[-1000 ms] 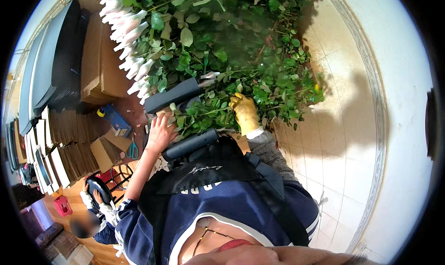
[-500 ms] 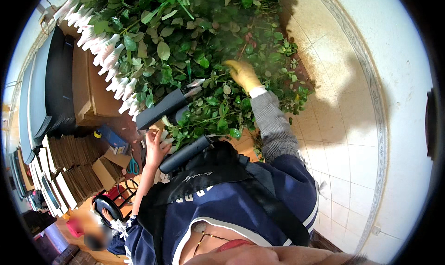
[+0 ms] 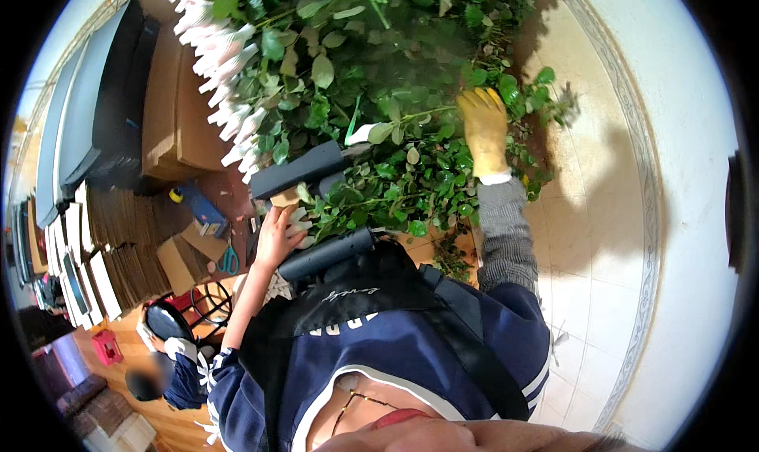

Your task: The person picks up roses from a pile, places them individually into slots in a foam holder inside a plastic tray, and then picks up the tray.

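A heap of leafy rose stems fills the space before me, with white-sleeved flower heads lined along its left side. My right hand, in a yellow glove, is closed over one rose stem. That stem runs leftward to a single white-sleeved head at the end of a dark padded bar. My bare left hand is just below this bar, fingers bent against a small tan piece and white-sleeved heads. What it grips is partly hidden.
A second dark padded bar crosses before my apron. Stacked cardboard, dark sheets, a blue box and blue-handled scissors are at left. A person is beside a black stool. A tiled wall edge runs along the right.
My right hand has moved right along the leaves, and a stem with a white-sleeved head now stretches from it to the padded bar. The left hand stays by the bar while the view shifts.
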Action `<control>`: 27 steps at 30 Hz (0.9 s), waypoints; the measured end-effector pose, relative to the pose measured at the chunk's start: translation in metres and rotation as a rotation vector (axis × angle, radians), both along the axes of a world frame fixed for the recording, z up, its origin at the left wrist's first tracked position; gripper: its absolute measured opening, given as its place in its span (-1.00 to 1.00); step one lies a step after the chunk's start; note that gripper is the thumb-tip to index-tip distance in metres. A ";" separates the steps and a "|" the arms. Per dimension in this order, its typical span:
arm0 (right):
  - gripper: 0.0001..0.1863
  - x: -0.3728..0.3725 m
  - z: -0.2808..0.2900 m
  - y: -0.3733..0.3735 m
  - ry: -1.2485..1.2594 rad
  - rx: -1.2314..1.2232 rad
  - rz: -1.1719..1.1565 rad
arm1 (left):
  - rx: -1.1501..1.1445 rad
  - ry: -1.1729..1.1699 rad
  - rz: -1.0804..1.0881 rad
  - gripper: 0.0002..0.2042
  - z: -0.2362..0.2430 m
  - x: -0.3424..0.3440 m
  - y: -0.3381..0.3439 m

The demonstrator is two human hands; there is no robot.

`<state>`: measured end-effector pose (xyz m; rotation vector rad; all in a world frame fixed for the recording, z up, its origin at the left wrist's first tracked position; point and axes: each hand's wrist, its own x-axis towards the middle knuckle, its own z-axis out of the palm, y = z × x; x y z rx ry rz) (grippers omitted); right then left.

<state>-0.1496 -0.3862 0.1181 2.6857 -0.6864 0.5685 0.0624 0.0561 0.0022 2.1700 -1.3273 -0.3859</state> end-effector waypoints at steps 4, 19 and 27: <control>-0.66 -0.024 0.036 0.042 -0.041 0.038 0.092 | 0.021 -0.026 0.010 -0.36 0.001 -0.001 -0.002; -0.57 -0.030 0.062 0.128 -0.235 0.263 0.249 | -0.395 0.531 0.026 -0.44 0.106 -0.005 -0.021; -0.57 -0.013 0.056 0.141 -0.170 0.175 0.289 | -0.706 0.493 0.299 -0.82 0.141 -0.029 -0.004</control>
